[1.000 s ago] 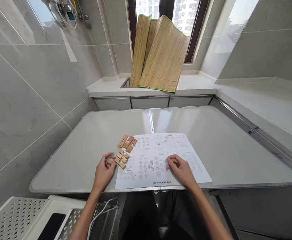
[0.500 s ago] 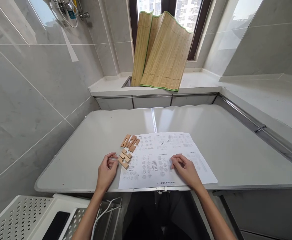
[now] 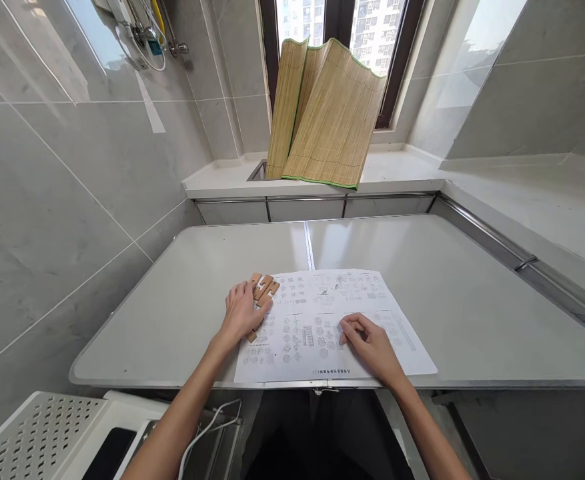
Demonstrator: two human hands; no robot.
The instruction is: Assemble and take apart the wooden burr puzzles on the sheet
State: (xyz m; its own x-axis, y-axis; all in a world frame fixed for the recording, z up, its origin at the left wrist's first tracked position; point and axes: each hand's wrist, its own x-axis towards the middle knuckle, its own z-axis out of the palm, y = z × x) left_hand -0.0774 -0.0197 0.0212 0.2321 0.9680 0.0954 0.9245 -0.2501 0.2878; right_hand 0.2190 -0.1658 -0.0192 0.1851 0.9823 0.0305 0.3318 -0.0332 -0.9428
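Note:
My left hand [image 3: 242, 309] lies over the wooden puzzle pieces on the left part of the sheet, its thumb spread away from its fingers. Notched brown pieces [image 3: 267, 291] show beyond the fingers, and the end of a lighter piece [image 3: 251, 337] sticks out below the palm; the hand hides the others. Whether the fingertips press on a piece, I cannot tell. My right hand [image 3: 369, 343] rests on the right half of the printed paper sheet [image 3: 292, 368], fingers curled and pressed together, with nothing visible in them. Small line drawings of shapes cover the sheet.
The white folding table [image 3: 172, 320] has a seam down its middle. At the lower left stand a perforated white basket [image 3: 37, 427] and a dark phone [image 3: 109, 453], with a white cable [image 3: 202, 433] nearby. A bamboo mat [image 3: 332, 120] leans at the window.
My left hand has moved up and to the right from beside the wooden pieces to on top of them, its fingers spreading. My right hand stays in place. The view has tilted slightly.

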